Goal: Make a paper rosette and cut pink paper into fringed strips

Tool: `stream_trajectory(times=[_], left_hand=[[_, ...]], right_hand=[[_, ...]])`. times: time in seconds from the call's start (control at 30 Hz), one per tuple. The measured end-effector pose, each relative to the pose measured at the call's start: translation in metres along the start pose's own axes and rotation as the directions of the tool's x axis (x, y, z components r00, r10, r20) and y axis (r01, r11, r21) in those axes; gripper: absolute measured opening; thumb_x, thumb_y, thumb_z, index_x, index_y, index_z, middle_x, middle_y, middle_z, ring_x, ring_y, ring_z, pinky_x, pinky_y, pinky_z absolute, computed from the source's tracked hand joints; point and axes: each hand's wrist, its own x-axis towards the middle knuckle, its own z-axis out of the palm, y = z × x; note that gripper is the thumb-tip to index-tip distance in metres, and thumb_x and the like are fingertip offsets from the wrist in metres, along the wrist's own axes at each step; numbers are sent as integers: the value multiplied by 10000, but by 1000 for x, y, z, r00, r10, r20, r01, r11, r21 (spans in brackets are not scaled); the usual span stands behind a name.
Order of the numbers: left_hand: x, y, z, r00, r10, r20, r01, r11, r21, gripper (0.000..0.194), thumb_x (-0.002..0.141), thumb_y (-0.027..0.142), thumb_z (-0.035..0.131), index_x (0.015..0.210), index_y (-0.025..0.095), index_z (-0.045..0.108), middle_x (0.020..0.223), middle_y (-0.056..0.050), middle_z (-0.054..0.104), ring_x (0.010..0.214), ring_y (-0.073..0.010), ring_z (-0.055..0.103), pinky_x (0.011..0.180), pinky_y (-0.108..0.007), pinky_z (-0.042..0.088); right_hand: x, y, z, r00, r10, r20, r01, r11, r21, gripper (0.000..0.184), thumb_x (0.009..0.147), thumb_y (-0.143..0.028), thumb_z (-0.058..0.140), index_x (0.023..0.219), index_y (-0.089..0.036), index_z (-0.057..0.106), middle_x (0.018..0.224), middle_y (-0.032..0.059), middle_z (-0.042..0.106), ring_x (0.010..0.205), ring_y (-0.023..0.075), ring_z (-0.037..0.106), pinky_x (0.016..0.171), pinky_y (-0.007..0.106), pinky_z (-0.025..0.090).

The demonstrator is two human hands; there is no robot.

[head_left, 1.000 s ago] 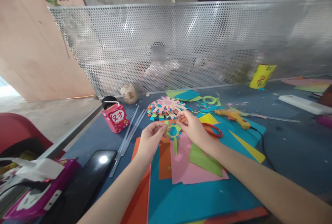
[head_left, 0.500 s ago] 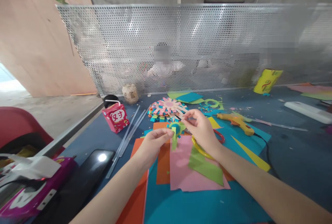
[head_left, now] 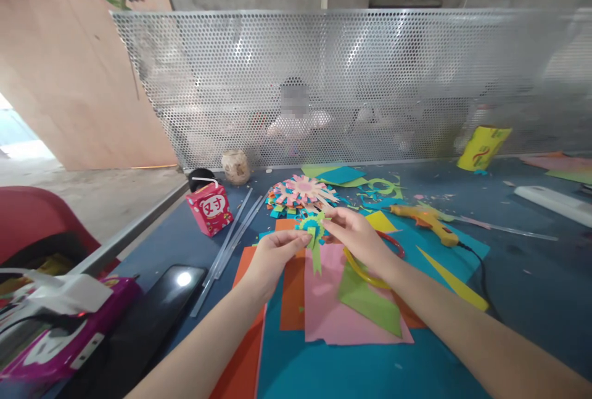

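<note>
**Tiny paper flower, both hands on it**

So the red drink box [head_left: 210, 209] stood on the left with a straw in it, a jar [head_left: 235, 167] just beyond; couldn't make out the contents of either. The flower [head_left: 314, 224] was green and blue, fringed, with a green tail, held up near the pink paper's [head_left: 324, 319] far edge. Left hand [head_left: 272, 257] pinched it thumb-to-finger; right hand [head_left: 358, 235], palm down, had its right edge between nearly closed fingertips.
</note>
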Motion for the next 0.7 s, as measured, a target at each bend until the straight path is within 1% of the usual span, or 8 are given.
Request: stream_trajectory(times=[0.13,0.23,0.3,0.37,0.4,0.53,0.7], left_hand=[[0,-1,0,1000,26,-13,-26,1000,3,133,595,298,763,651,182,731,676,-27,707,653,-121,586,652,-228,414],[1,1,0,999,17,-37,-17,1000,-18,127,576,275,774,644,177,728,679,-25,709,638,-115,585,642,-226,418],[2,1,1,999,19,-30,-20,1000,-3,124,580,269,768,645,171,730,675,-25,706,631,-109,584,635,-221,416],[4,-1,2,999,39,-10,-39,999,-2,115,586,250,761,668,174,733,697,-20,710,643,-106,590,642,-218,416],[5,-2,2,999,41,-22,-42,999,-5,113,589,247,758,672,174,733,697,-19,709,639,-103,588,639,-217,416],[7,-7,3,1000,2,-1,-2,1000,-22,107,602,254,750,662,169,729,677,-20,703,638,-105,586,649,-222,425],[8,-10,3,1000,-16,-7,16,999,-35,139,589,266,756,677,163,727,712,-31,709,635,-114,585,634,-233,429]], right_hand=[[-3,-4,1,999,19,46,-19,1000,-4,173,746,-354,582,668,-210,527,621,-30,555,604,159,631,602,322,542],[-5,-5,1,997,33,77,-32,999,-16,205,739,-363,600,633,-203,528,592,-24,580,569,159,635,595,316,536],[-5,-3,-1,995,42,92,-40,999,-23,186,728,-365,617,670,-195,569,625,-8,627,584,156,640,617,308,534],[-4,1,-3,994,54,95,-51,998,-37,201,721,-374,637,660,-194,572,604,-8,639,588,149,640,624,289,529],[-3,4,-5,992,67,104,-63,997,-44,193,729,-376,636,693,-191,592,620,-4,649,594,147,642,628,288,528],[-1,11,-8,989,103,109,-95,993,-73,189,725,-367,650,726,-181,617,675,12,667,609,143,641,616,280,528],[-1,10,-6,986,110,126,-105,993,-50,204,713,-377,653,742,-177,623,676,14,673,606,149,651,623,294,544]])
